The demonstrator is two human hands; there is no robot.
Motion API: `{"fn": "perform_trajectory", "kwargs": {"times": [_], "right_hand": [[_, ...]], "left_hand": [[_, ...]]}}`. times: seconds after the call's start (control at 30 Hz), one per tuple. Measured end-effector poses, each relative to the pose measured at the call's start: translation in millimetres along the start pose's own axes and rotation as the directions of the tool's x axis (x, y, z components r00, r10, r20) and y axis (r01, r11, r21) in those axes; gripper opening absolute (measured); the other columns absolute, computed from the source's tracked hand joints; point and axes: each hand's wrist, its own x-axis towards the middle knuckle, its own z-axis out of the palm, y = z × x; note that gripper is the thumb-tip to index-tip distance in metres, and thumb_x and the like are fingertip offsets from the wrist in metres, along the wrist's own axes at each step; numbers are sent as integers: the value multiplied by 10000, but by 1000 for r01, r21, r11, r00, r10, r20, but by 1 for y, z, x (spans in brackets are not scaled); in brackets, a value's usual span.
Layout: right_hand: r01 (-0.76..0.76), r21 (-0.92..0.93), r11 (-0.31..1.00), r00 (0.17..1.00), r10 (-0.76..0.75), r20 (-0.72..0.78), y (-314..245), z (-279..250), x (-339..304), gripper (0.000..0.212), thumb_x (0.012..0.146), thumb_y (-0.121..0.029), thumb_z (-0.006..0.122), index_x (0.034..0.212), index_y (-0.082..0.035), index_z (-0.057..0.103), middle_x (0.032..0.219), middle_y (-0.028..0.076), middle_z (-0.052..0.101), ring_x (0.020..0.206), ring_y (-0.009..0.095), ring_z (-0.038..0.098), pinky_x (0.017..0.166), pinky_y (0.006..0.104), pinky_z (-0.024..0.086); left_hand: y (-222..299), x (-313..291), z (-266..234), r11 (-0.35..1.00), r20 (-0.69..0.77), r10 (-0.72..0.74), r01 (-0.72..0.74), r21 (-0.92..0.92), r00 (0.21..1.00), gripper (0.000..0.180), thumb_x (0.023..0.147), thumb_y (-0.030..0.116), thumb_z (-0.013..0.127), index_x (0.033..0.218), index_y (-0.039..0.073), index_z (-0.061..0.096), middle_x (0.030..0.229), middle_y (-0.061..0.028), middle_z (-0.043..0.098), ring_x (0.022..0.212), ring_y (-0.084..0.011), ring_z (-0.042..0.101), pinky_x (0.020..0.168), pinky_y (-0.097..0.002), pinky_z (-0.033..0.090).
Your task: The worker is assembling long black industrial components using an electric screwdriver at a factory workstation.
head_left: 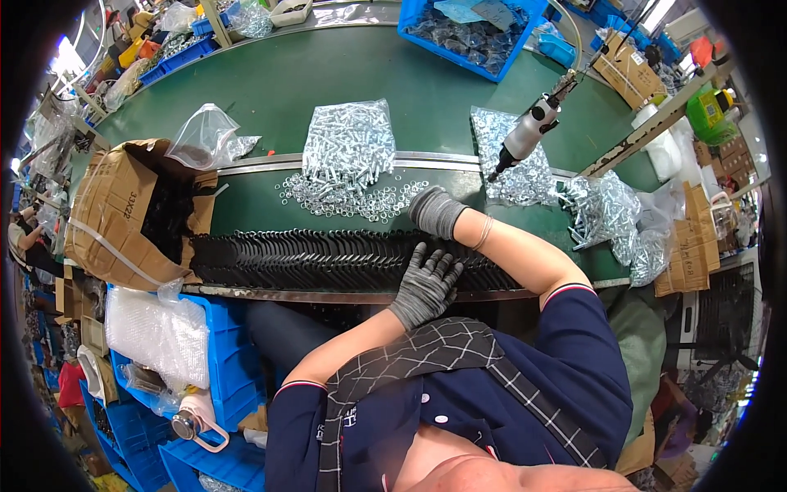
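Observation:
My left hand (425, 284), in a grey knitted glove, lies with its fingers spread on a long row of black curved parts (303, 261), packed side by side along the table's near edge. My right hand (436, 211), gloved the same way, is just beyond the row at the right end of a loose pile of small silvery rings (361, 203). Its fingers point down and away, mostly hidden behind the back of the hand. Behind the pile lies a clear bag of silvery screws (348, 139), its contents spilling toward the rings.
A powered screwdriver (530, 133) hangs over another bag of hardware (512, 176). More bagged bolts (602, 211) lie at the right. An open cardboard box (115, 215) with black parts stands at the left. A blue bin (471, 41) sits at the green table's (270, 86) back.

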Motion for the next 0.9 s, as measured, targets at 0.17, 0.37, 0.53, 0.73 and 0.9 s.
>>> {"fn": "perform_trajectory", "kwargs": {"times": [0.17, 0.37, 0.53, 0.73, 0.9], "right_hand": [[-50, 80, 995, 989, 61, -138, 11, 28, 3, 234, 771, -253, 697, 930, -82, 719, 897, 121, 697, 853, 311, 688, 695, 417, 551], [100, 418, 903, 854, 138, -502, 16, 61, -59, 188, 805, -256, 657, 915, -105, 671, 842, 103, 627, 786, 298, 637, 670, 401, 514], [134, 236, 962, 775, 47, -631, -1, 73, -68, 150, 827, -234, 649, 912, -112, 672, 806, 97, 610, 764, 283, 629, 653, 409, 502], [107, 124, 987, 815, -16, -580, 0, 70, -68, 111, 847, -218, 601, 849, -115, 643, 854, 76, 620, 824, 268, 639, 678, 400, 508], [125, 267, 956, 756, 82, -649, 2, 94, -63, 125, 846, -247, 610, 835, -127, 642, 853, 64, 623, 826, 242, 636, 668, 383, 503]], "left_hand": [[2, 3, -5, 1000, 2, 11, -11, 6, 1000, 520, 783, 348, 625, 1245, 110, 625, 1271, -151, 598, 1236, -325, 518, 1128, -596, 230], [-1, 3, -2, 1000, 17, 15, -15, -12, 1000, 527, 812, 352, 594, 1273, 95, 598, 1285, -166, 587, 1244, -339, 514, 1135, -585, 222], [0, 1, -2, 999, 26, 7, -7, -32, 1000, 530, 831, 354, 574, 1289, 87, 584, 1297, -174, 581, 1246, -347, 517, 1140, -574, 219], [0, 0, 3, 999, 4, 11, -11, -31, 1000, 545, 819, 363, 593, 1289, 87, 584, 1298, -175, 579, 1256, -345, 508, 1142, -562, 223], [-1, 3, 0, 1000, 24, 21, -21, -18, 999, 572, 797, 380, 621, 1285, 83, 585, 1301, -174, 577, 1266, -340, 500, 1143, -552, 227]]}}
